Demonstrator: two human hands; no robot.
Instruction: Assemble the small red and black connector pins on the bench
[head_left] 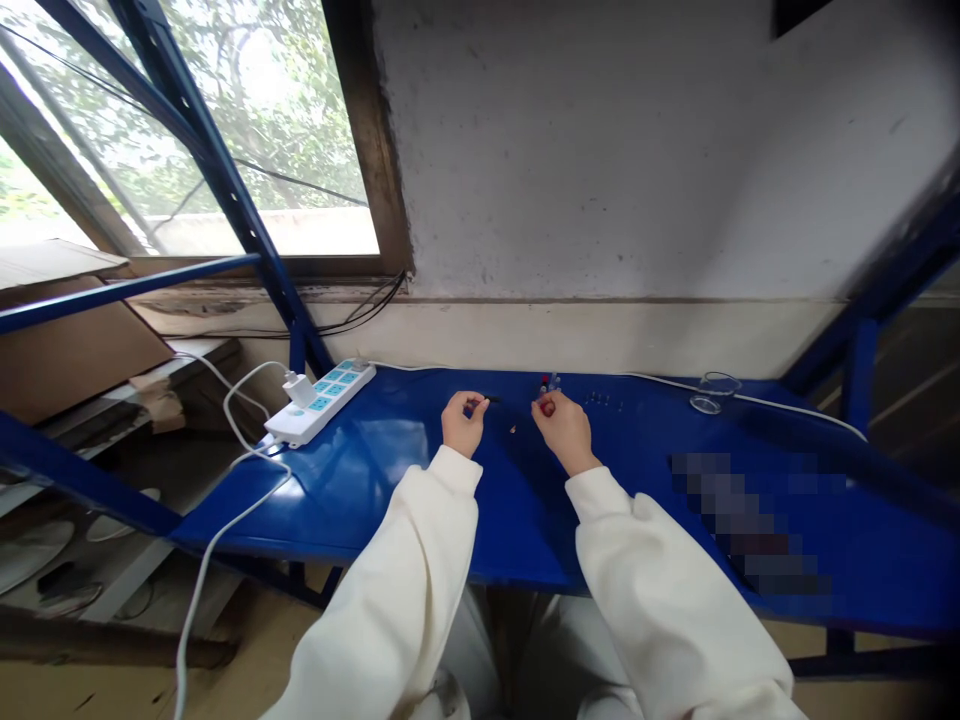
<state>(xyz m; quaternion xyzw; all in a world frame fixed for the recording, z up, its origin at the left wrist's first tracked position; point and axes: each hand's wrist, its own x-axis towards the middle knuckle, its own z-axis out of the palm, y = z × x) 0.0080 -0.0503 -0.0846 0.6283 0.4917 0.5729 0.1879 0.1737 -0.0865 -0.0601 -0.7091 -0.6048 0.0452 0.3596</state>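
Observation:
Above the blue tabletop (525, 500), my left hand (464, 422) is closed in a pinch on a thin dark object (493, 400) that sticks out to the right. My right hand (562, 425) is also pinched, its fingertips closed on something too small to make out. Just behind it stand a few small bottles (555, 381), one with a red top. A tiny light-coloured piece (513, 430) lies on the table between my hands. Several tiny upright pieces (604, 400) are lined up to the right of my right hand.
A white power strip (322, 400) with a plugged-in adapter (298, 390) and cable lies at the table's left. Clear round glassware (705, 404) sits at the back right. A blurred-out dark object (750, 530) lies at the right. Blue metal posts flank the table.

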